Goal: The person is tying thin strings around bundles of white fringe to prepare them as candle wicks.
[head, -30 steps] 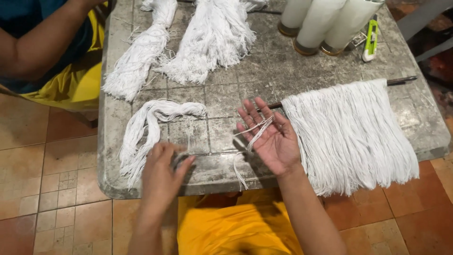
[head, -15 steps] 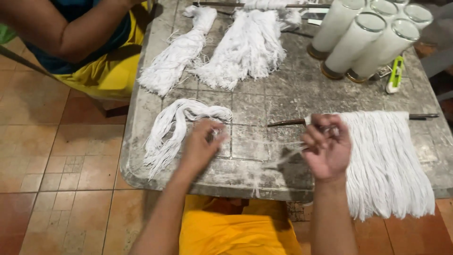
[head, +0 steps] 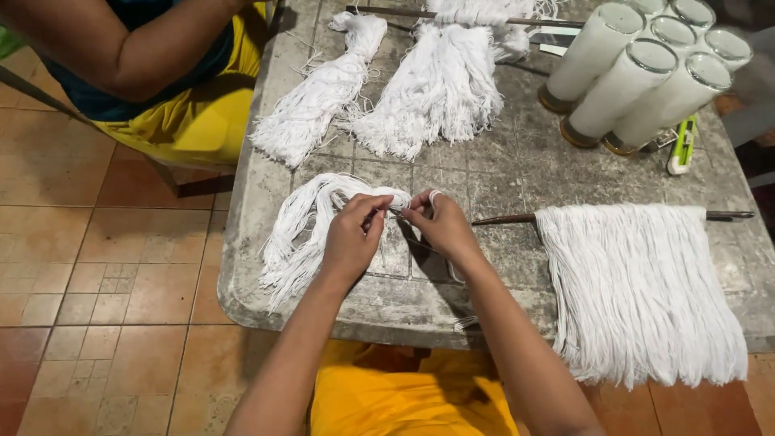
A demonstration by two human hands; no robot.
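**Two hands meet at a loose hank of white string**

A worn grey bench (head: 517,173) stands on a floor of reddish-brown tiles (head: 105,266), its top scuffed and marked in squares. Both forearms reach up from the lower edge of the view and bend inward, so the hands come together near the bench's left half. The left hand (head: 353,234) is curled, fingers pinched together on strands at the top bend of the loose string bundle (head: 303,226). The right hand (head: 440,224) sits just beside it, knuckles up, fingertips closed on the same strands, with a turn of string around one finger.

The bundle lies folded on the bench, its tails trailing down left of the left hand toward the bench's edge. To the right of the hands, a dark rod (head: 500,219) carries a hanging curtain of white strings (head: 638,291). Farther back lie two tied string tassels (head: 387,89), beside white candles in glass cylinders (head: 638,77) and a green utility knife (head: 682,145). Another person's arm (head: 121,48) shows at the upper left.
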